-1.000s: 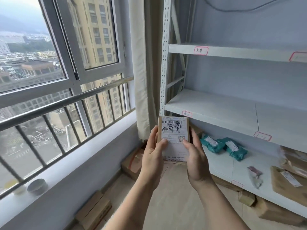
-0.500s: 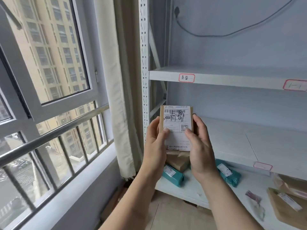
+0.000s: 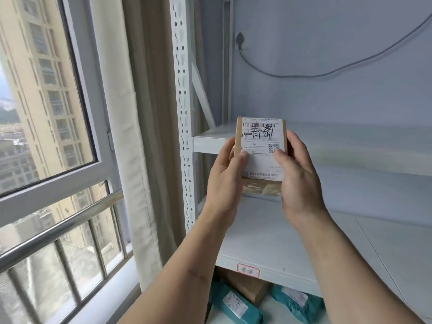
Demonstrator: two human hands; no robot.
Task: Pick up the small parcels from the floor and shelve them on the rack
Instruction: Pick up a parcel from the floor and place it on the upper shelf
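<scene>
Far left: glass window with grey frame [image 3: 70,178], steel rail across it; cream curtain [image 3: 131,136] hangs beside. White perforated steel rack upright [image 3: 183,113] next.

Your left hand [image 3: 224,174] grips the left edge of the small brown cardboard parcel with a white shipping label [image 3: 260,155], thumb on the label face. Your right hand [image 3: 297,181] grips the right edge, thumb also on the label. Parcel is held upright in the air, label toward you, in front of the rack, level with the upper white shelf [image 3: 350,146] and above the middle white shelf [image 3: 292,249], touching neither.

Below that: teal plastic mailer bags [image 3: 236,305] and a brown box [image 3: 250,286] on the lower level. Grey cable [image 3: 327,74] sags along the wall.
</scene>
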